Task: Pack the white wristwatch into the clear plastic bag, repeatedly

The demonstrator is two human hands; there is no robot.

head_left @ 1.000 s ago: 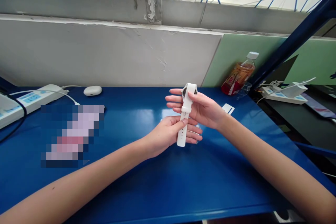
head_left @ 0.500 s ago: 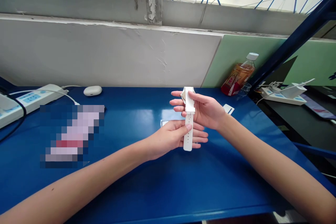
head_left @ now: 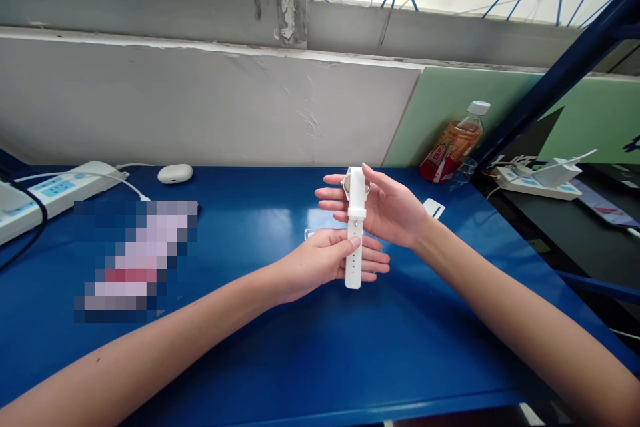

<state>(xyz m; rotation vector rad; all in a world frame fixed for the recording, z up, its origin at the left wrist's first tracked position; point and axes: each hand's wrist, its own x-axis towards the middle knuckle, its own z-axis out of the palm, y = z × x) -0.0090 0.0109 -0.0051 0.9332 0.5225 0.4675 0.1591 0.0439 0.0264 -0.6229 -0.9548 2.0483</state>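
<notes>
1. I have a blue table (head_left: 270, 360) before me.
2. Left: power strip (head_left: 60, 188), blurred pinkish slab (head_left: 153, 243).
3. Far left of centre: white case (head_left: 175, 174).
4. Far right: tilted bottle (head_left: 449, 149), card (head_left: 433, 208) nearer me.

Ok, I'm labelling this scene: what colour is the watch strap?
The watch strap is white, showing best in the head view.

On the blue worktop (head_left: 280, 360), a white power strip (head_left: 65, 185) lies at nine o'clock, with a rounded white case (head_left: 175, 174) nearer the middle; a pixelated item (head_left: 150, 247) sits at eight. A white-capped drink bottle (head_left: 454, 147) is near half past two, a white card (head_left: 434, 207) at three, a second power strip (head_left: 550, 191) farther out.
</notes>
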